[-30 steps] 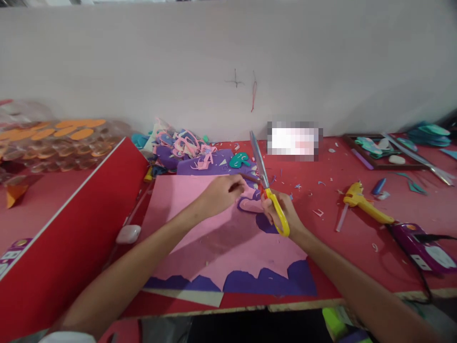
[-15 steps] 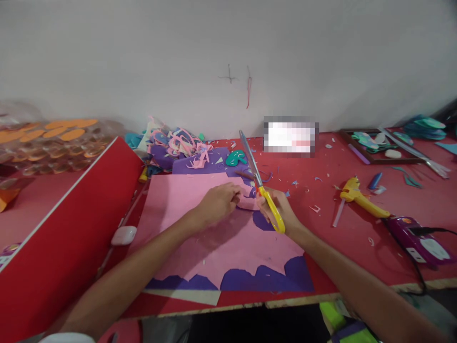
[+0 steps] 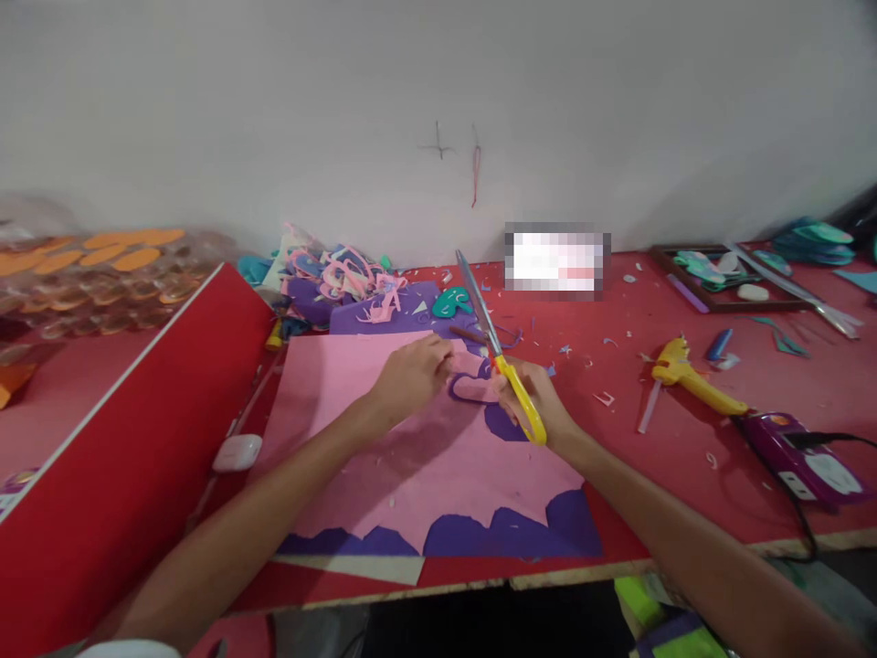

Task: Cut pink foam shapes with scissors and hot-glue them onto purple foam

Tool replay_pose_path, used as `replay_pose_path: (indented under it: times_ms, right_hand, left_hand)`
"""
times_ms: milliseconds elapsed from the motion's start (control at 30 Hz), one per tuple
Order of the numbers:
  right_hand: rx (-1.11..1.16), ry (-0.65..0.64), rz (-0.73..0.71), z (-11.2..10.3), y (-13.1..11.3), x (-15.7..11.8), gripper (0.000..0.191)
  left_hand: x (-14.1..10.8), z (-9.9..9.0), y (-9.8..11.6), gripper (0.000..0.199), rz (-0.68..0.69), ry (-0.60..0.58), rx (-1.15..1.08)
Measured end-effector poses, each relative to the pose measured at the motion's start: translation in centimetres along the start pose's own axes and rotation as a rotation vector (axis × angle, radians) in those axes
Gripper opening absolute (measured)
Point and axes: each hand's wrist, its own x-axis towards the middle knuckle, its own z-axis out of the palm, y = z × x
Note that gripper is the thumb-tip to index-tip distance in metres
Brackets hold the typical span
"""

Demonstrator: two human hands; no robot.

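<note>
My right hand (image 3: 538, 393) is closed around yellow-handled scissors (image 3: 494, 340), whose long blades point up and away to the left. A small pink cutout with a dark purple edge (image 3: 474, 390) reaches leftward from the fingers of that hand. My left hand (image 3: 415, 373) has its fingers curled together just left of the cutout. A pink strip (image 3: 469, 363) runs up to its fingertips, and what they pinch is partly hidden. Under both hands lies a large pink sheet (image 3: 329, 411) with a jagged cut edge, on top of a purple sheet (image 3: 472, 539).
A red panel (image 3: 151, 429) leans at the left, beside a white case (image 3: 237, 452). Coloured scraps (image 3: 349, 274) are heaped against the wall, near a teal cutout (image 3: 450, 302). On the right are a yellow glue gun (image 3: 692, 376), a purple corded device (image 3: 801, 461) and a dark frame (image 3: 740, 297).
My left hand has moved slightly up and to the left, uncovering the rounded end of the purple-edged pink cutout. My right hand and the scissors have hardly moved.
</note>
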Motion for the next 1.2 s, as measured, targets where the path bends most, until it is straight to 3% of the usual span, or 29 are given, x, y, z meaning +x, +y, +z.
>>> replay_pose_path:
  times_ms: [200, 433, 667, 800, 933, 1067, 1200]
  right_hand:
    - [-0.011, -0.002, 0.022, 0.1, -0.1, -0.1, 0.065]
    - [-0.044, -0.014, 0.038, 0.1, -0.7, -0.2, 0.066]
    - [-0.042, -0.028, 0.039, 0.1, -0.4, 0.1, 0.065]
    - [-0.062, -0.026, 0.047, 0.2, -0.5, 0.0, 0.062]
    - [-0.095, -0.027, 0.037, 0.1, -0.6, -0.1, 0.061]
    - [-0.075, -0.040, 0.038, 0.0, -0.6, -0.1, 0.063]
    - [-0.067, -0.051, 0.038, 0.0, -0.7, 0.0, 0.067]
  left_hand:
    - [0.2, -0.7, 0.0, 0.022, -0.033, 0.138, 0.148]
    - [0.5, -1.4, 0.1, 0.011, -0.108, 0.202, -0.110]
    - [0.7, -1.8, -0.5, 0.010, -0.168, 0.215, -0.131]
    - [0.9, -1.7, -1.2, 0.016, -0.198, 0.193, -0.144]
    - [1.3, -1.5, -1.6, 0.019, -0.132, 0.176, -0.251]
    - [1.5, -0.5, -1.4, 0.020, -0.005, 0.031, -0.450]
    - [0.8, 0.9, -0.4, 0.018, 0.095, -0.075, -0.420]
